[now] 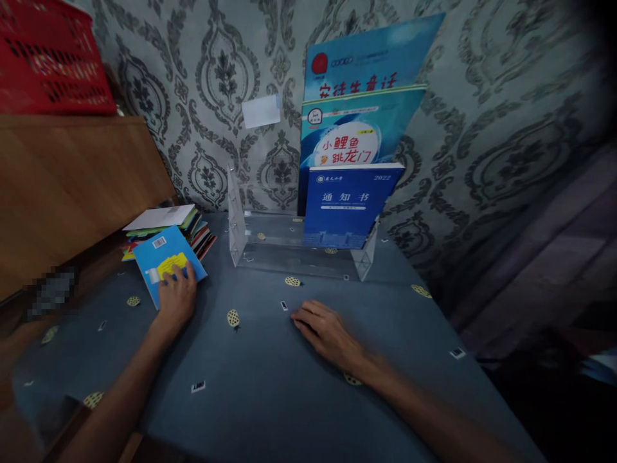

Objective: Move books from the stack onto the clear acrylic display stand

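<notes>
My left hand (178,292) is on a thin blue book (166,245) with a yellow patch and a barcode on its cover. Its fingers press on the cover near the lower right edge, and the thumb is hidden. The book leans at the front of a stack of books (193,231). On the cloth-covered table, my right hand (325,328) rests with loosely bent fingers and nothing in it. Beyond it stands a clear stepped rack (234,218), its right side holding a dark blue booklet (340,212), a teal book (395,122) and a taller blue book (376,48), all upright.
A wooden cabinet (72,186) borders the table on the left, with a red plastic basket (53,58) on top. Patterned wallpaper (226,71) covers the wall behind the rack, and a white paper slip (261,112) shows against it. The table's right edge drops into shadow.
</notes>
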The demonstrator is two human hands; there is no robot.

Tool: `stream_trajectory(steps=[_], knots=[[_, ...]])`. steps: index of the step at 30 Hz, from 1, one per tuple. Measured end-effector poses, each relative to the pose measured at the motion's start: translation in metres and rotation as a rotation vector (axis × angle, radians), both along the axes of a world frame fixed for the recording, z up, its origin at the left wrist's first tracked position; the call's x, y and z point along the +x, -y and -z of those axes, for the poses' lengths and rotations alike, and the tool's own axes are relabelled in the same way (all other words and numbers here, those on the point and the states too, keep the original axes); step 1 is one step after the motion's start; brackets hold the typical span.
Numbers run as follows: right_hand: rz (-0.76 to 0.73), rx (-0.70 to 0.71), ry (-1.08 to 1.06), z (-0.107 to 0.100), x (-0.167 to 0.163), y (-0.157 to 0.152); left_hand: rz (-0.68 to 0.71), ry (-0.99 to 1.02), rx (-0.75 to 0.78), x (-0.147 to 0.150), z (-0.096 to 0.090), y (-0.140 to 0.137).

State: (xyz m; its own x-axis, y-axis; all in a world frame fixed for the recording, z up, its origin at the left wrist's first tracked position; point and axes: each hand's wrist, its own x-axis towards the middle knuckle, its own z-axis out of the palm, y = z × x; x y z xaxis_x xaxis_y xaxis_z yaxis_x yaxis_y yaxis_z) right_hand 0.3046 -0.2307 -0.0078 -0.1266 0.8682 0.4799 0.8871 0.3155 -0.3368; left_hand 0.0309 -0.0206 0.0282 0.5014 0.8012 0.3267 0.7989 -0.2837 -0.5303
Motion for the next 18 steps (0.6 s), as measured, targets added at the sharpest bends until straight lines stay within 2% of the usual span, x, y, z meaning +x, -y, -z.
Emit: stream_trajectory(steps=[4,8,14,18], knots=[[-0.005,0.002,-0.016,0.002,0.001,-0.001,0.013,-0.054,-0.011,0.0,0.003,0.01],[-0.003,0.006,-0.009,0.005,0.001,-0.002,0.0,-0.058,-0.105,0.005,-0.005,0.026],[-0.004,-0.01,-0.01,0.002,0.001,-0.001,0.044,0.003,-0.414,0.012,-0.023,0.051],[-0.013,-0.001,-0.007,0.001,0.001,0.0,0.034,0.125,-0.572,0.001,-0.037,0.034]])
